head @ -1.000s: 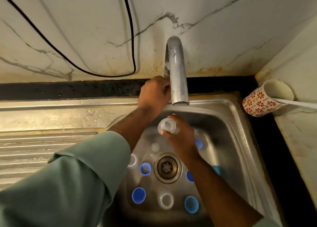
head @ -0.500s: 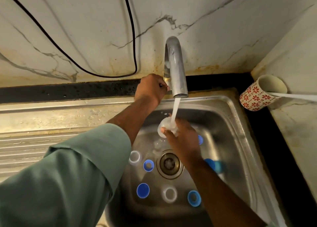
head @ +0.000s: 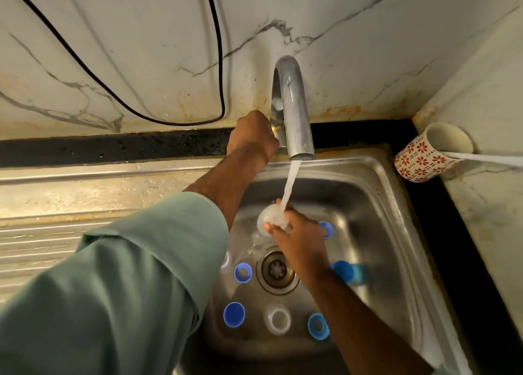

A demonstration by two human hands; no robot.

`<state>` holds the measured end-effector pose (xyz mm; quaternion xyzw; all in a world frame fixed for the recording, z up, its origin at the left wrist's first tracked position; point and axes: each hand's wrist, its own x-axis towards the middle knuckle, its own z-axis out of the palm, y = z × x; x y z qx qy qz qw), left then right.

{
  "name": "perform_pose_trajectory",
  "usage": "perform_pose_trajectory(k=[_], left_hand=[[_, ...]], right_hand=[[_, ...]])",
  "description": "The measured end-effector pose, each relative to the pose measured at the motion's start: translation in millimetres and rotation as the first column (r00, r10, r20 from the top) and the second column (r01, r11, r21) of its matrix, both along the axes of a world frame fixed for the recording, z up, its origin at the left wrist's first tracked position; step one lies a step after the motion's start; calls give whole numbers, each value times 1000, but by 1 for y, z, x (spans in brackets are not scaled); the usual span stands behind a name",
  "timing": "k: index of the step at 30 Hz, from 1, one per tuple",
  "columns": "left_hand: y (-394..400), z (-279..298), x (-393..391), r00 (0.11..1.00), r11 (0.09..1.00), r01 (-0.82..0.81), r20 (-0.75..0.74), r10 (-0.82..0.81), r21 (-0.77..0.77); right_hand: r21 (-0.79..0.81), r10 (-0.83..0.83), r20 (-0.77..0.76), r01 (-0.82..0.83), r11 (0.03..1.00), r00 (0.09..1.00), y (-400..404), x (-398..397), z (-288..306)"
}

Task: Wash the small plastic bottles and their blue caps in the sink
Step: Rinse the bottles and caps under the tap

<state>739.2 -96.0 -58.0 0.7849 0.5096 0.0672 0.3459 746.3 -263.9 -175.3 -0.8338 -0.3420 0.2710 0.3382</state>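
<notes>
Left hand (head: 252,136) grips the tap (head: 291,105) base, water running. Right hand (head: 297,238) holds a small clear bottle (head: 268,219) under the stream, over the drain (head: 277,270). Risks: wet bottle slips from fingers; hard flow splashes out, or scatters loose blue caps (head: 233,314) on the sink (head: 390,233) floor.

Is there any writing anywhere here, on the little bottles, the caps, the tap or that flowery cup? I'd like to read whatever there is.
None: no word, number or brand can be read.
The cup bears only red flower patterns, no letters.
The bottle in the right hand is blurred by running water; no label shows.
The blue caps and the tap look plain.
</notes>
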Motion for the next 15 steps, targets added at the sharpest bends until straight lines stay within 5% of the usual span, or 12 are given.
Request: perform_pose_trajectory(k=[3,6,8,9,11,13,15], left_hand=[[-4,-1,-1,1000,999,18,-14,-18,47],[-6,-1,-2,1000,999,20,7,-21,47],[-4,-3,-1,1000,999,9,26,-10,41],[-3,-5,-1,999,999,7,31,-8,40],[-2,-6,0,999,999,8,31,-10,49],[-1,-9,1,1000,997,23,10,-24,77],[-1,-10,2,1000,998,11,25,-12,64]], right_hand=[[24,67,54,-68,997,996,-2,0,-9],[90,39,-238,-18,996,971,-1,7,-14],[163,-69,-454,159,974,888,4,10,-20],[147,-136,-613,282,948,778,9,9,-21],[-15,-240,-890,500,866,389,19,6,-22],[-192,-280,-957,559,806,75,26,4,-23],[-279,-266,-957,605,746,-113,34,2,-25]])
